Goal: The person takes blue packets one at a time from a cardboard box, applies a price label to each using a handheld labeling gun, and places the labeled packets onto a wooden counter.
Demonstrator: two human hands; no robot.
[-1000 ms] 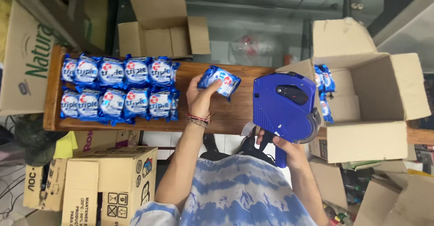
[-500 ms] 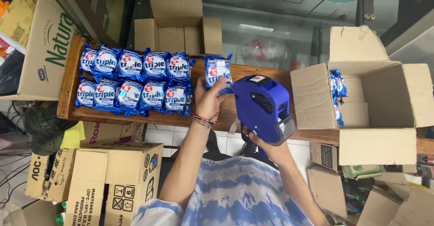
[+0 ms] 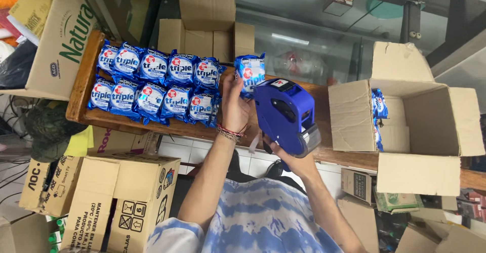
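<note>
1. The left hand [image 3: 234, 109] is up over the wooden shelf [image 3: 81, 88], fingers wrapped around a small blue snack packet [image 3: 251, 74], holding it upright just off the end of the packet rows.
2. The right hand [image 3: 289, 158] has its fingers clamped on the grip of a big blue price-label gun [image 3: 281, 112]. The gun's front end is pressed right against the lower edge of the held packet, so those two are touching.
3. There's a bunch of beaded bracelets [image 3: 230, 132] on the left wrist.
4. To the left of the held packet, two rows of matching blue packets [image 3: 158, 84] lie side by side on the shelf, packed tight and overlapping a bit.
5. On the right, an open cardboard box [image 3: 405, 126] lies on its side on the shelf, with a few more blue packets [image 3: 378, 112] stacked against its inner left wall.
6. More cardboard boxes [image 3: 116, 202] sit on the floor below the shelf, lower left.
7. The person wears a blue and white tie-dye shirt [image 3: 263, 220].
</note>
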